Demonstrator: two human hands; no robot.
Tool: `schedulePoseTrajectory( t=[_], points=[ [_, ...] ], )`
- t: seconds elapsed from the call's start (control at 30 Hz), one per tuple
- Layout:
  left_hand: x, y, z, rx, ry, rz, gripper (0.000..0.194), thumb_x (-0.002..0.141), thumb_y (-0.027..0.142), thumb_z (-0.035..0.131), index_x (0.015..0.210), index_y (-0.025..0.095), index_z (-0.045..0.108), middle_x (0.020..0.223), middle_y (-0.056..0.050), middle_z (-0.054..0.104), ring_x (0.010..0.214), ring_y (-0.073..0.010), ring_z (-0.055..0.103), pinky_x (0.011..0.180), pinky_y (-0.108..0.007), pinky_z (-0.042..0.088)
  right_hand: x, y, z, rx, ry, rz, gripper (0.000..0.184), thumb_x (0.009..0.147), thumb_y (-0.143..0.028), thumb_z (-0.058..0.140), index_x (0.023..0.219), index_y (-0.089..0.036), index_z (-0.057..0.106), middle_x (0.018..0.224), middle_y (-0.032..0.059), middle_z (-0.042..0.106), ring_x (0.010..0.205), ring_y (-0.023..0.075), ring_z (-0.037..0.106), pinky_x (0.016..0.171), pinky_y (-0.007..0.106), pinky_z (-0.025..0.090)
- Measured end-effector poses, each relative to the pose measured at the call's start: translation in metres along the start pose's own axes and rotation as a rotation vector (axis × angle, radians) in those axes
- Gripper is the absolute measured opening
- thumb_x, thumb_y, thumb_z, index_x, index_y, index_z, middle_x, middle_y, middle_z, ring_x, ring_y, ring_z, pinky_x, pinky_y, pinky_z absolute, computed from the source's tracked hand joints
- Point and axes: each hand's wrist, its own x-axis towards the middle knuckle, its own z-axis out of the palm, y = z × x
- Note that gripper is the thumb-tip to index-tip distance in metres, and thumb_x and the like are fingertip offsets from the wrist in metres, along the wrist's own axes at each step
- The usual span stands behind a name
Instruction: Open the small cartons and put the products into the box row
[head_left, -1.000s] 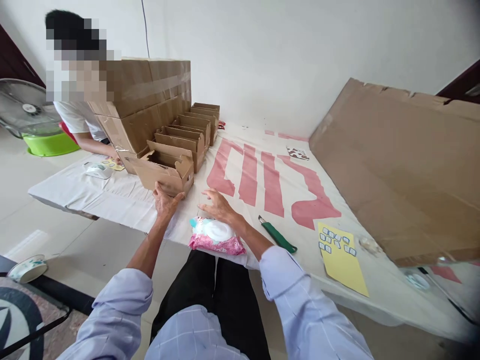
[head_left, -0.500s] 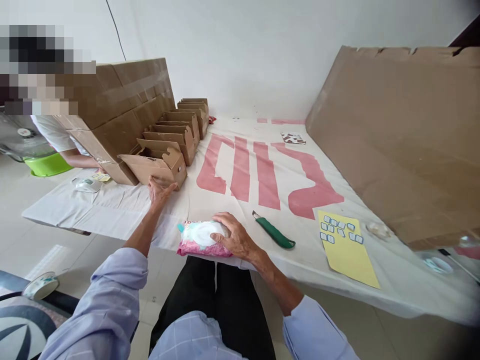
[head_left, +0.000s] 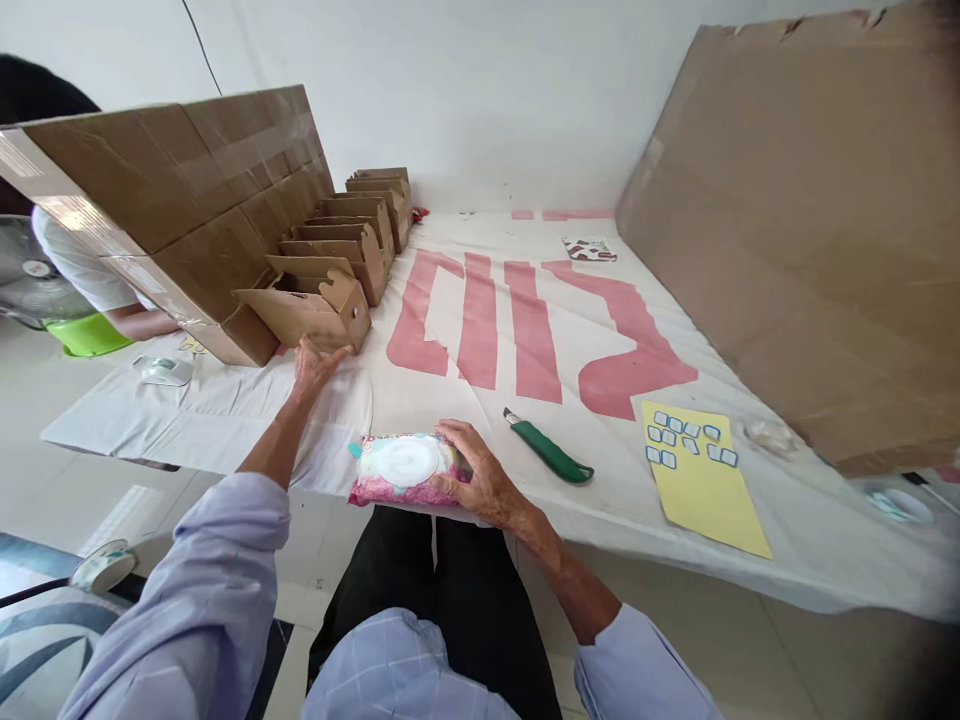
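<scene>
My left hand (head_left: 313, 368) rests against the lower front of the nearest open cardboard box (head_left: 315, 312), thumb spread out to the right and fingertips partly hidden. At the table's front edge lies a pink and white pack of wet wipes (head_left: 405, 465) with a white lid. My right hand (head_left: 480, 478) is curled round the right end of that pack, fingers on the far side and thumb on the near side. Just right of this hand is a green utility knife (head_left: 551, 452), its blade end pointing away to the left.
Several open boxes (head_left: 375, 215) stand in a row beside a tall taped cardboard stack (head_left: 180, 190). A big cardboard sheet (head_left: 810, 240) leans on the right. A yellow card (head_left: 709, 490) with stickers lies near the front edge. Behind the stack, a co-worker's arm (head_left: 142, 322) shows.
My right hand has slid from the lid towards the right end of the pack, leaving more of the lid uncovered. The left hand stays at the box. The view has shifted slightly.
</scene>
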Motion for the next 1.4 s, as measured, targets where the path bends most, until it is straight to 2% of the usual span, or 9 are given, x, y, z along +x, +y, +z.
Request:
schedulePoseTrajectory(
  t=[0.13, 0.2, 0.3, 0.43, 0.6, 0.8, 1.07, 1.23, 1.4],
  points=[
    [-0.076, 0.019, -0.017, -0.016, -0.352, 0.105, 0.075, 0.085, 0.059, 0.086, 0.147, 0.022, 0.065, 0.153, -0.017, 0.067, 0.138, -0.0361, 0.068, 0.111, -0.049, 0.06, -0.007, 0.004, 0.0, 0.031, 0.041, -0.001, 0.079, 0.104, -0.072, 0.065, 0.166, -0.026, 0.051, 0.163, 0.0168, 0.053, 0.154, 0.0356, 0.052, 0.132, 0.055, 0.045],
    [-0.122, 0.037, -0.022, 0.038, -0.749, 0.315, 0.099, 0.08, 0.067, 0.088, 0.164, 0.028, 0.053, 0.166, -0.014, 0.058, 0.15, -0.0364, 0.059, 0.117, -0.05, 0.056, -0.008, 0.006, 0.001, 0.047, 0.064, -0.002, 0.077, 0.105, -0.072, 0.063, 0.166, -0.026, 0.051, 0.164, 0.017, 0.053, 0.155, 0.0356, 0.051, 0.132, 0.056, 0.044],
    [-0.171, 0.064, -0.024, 0.379, -0.857, 0.547, 0.131, 0.064, 0.057, 0.102, 0.174, 0.029, 0.036, 0.173, -0.019, 0.048, 0.158, -0.0461, 0.048, 0.126, -0.063, 0.043, -0.008, 0.009, 0.002, 0.063, 0.113, 0.008, 0.072, 0.107, -0.07, 0.061, 0.164, -0.027, 0.053, 0.163, 0.0164, 0.053, 0.156, 0.0347, 0.05, 0.133, 0.056, 0.042],
    [-0.183, 0.08, -0.02, 0.606, -0.826, 0.547, 0.117, 0.075, 0.04, 0.095, 0.173, 0.024, 0.035, 0.157, -0.022, 0.061, 0.141, -0.0426, 0.062, 0.116, -0.06, 0.049, -0.01, 0.012, 0.004, 0.066, 0.174, 0.027, 0.068, 0.107, -0.07, 0.061, 0.16, -0.028, 0.057, 0.158, 0.015, 0.057, 0.152, 0.034, 0.054, 0.132, 0.056, 0.045],
    [-0.154, 0.057, -0.026, 0.528, -0.752, 0.566, 0.103, 0.078, 0.039, 0.089, 0.167, 0.024, 0.042, 0.163, -0.018, 0.058, 0.149, -0.0402, 0.057, 0.119, -0.055, 0.047, -0.018, 0.016, 0.004, 0.08, 0.225, 0.059, 0.069, 0.107, -0.071, 0.059, 0.161, -0.029, 0.057, 0.158, 0.0151, 0.057, 0.149, 0.0347, 0.057, 0.128, 0.057, 0.049],
    [-0.073, 0.017, -0.064, 0.585, -0.431, 0.522, 0.095, 0.079, 0.048, 0.088, 0.161, 0.02, 0.05, 0.156, -0.019, 0.063, 0.143, -0.0428, 0.059, 0.117, -0.055, 0.048, -0.021, 0.017, 0.004, 0.099, 0.225, 0.096, 0.066, 0.107, -0.069, 0.061, 0.159, -0.03, 0.057, 0.157, 0.0136, 0.058, 0.147, 0.0343, 0.059, 0.127, 0.058, 0.051],
    [0.028, -0.017, -0.091, 0.742, -0.388, 0.394, 0.083, 0.074, 0.019, 0.091, 0.151, 0.015, 0.063, 0.146, -0.013, 0.069, 0.142, -0.0386, 0.053, 0.122, -0.058, 0.042, -0.021, 0.018, 0.005, 0.088, 0.215, 0.125, 0.063, 0.106, -0.068, 0.063, 0.156, -0.03, 0.059, 0.155, 0.0129, 0.06, 0.144, 0.033, 0.062, 0.125, 0.056, 0.053],
    [0.012, -0.048, -0.08, 0.663, -0.103, 0.28, 0.073, 0.082, 0.027, 0.087, 0.15, 0.02, 0.063, 0.154, -0.018, 0.059, 0.144, -0.0422, 0.052, 0.116, -0.06, 0.05, -0.022, 0.022, 0.006, 0.073, 0.232, 0.12, 0.061, 0.106, -0.066, 0.064, 0.155, -0.029, 0.061, 0.154, 0.013, 0.061, 0.144, 0.0326, 0.062, 0.127, 0.055, 0.052],
    [-0.031, -0.078, -0.053, 0.365, 0.187, 0.004, 0.079, 0.077, 0.048, 0.091, 0.142, 0.019, 0.055, 0.123, -0.015, 0.07, 0.119, -0.0382, 0.07, 0.103, -0.053, 0.06, -0.022, 0.024, 0.008, 0.059, 0.233, 0.113, 0.06, 0.105, -0.064, 0.065, 0.154, -0.029, 0.062, 0.152, 0.0129, 0.063, 0.141, 0.0324, 0.063, 0.124, 0.053, 0.054]
  ],
)
